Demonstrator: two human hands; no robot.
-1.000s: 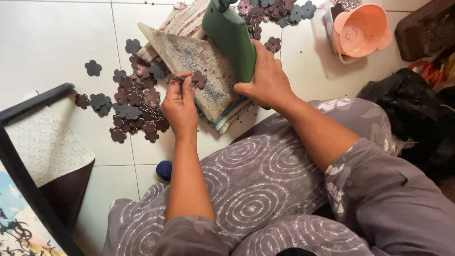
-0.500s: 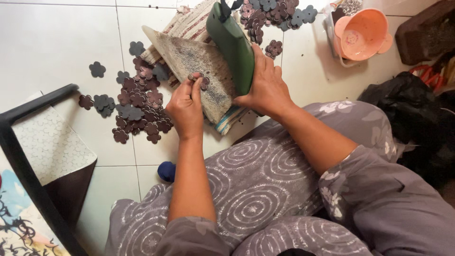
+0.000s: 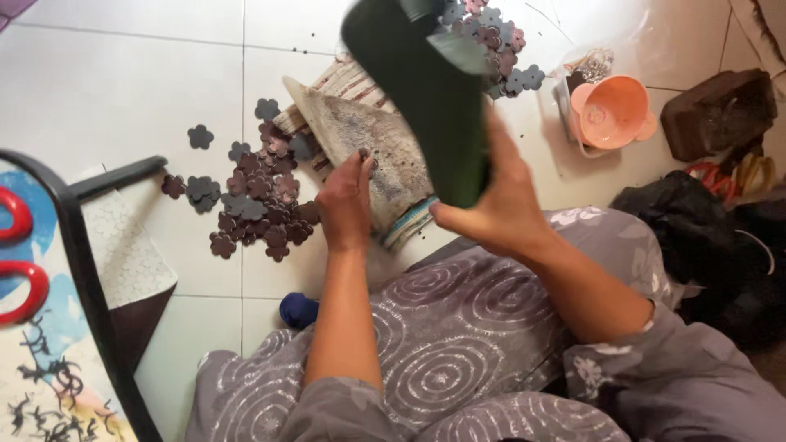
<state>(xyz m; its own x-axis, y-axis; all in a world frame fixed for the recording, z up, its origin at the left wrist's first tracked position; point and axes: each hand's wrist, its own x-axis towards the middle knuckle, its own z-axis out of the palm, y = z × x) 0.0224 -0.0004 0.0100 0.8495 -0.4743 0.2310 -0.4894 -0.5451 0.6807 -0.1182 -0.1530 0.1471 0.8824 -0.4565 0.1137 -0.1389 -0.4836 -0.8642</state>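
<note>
My right hand (image 3: 491, 209) grips a dark green foam sheet (image 3: 426, 90), held upright and tilted above a worn grey board (image 3: 368, 143) lying on a striped cloth (image 3: 348, 82). My left hand (image 3: 345, 205) rests on the board's near edge, fingers pinched together on a small dark flower-shaped cutout. Left of that hand, a pile of brown and grey flower cutouts (image 3: 258, 200) lies on the white tiled floor. Another pile of flower cutouts (image 3: 495, 49) sits beyond the green sheet.
An orange plastic bowl (image 3: 612, 110) stands at the upper right beside a dark brown block (image 3: 716, 110). Black cloth (image 3: 696, 237) lies on the right. A black-framed panel (image 3: 78, 262) with red scissors (image 3: 20, 262) sits at the left. A blue cap (image 3: 299, 309) lies by my knee.
My right hand has lifted the green sheet up toward the camera, so it looks larger. My left hand stays on the board's edge. The view has tilted, showing the red scissors.
</note>
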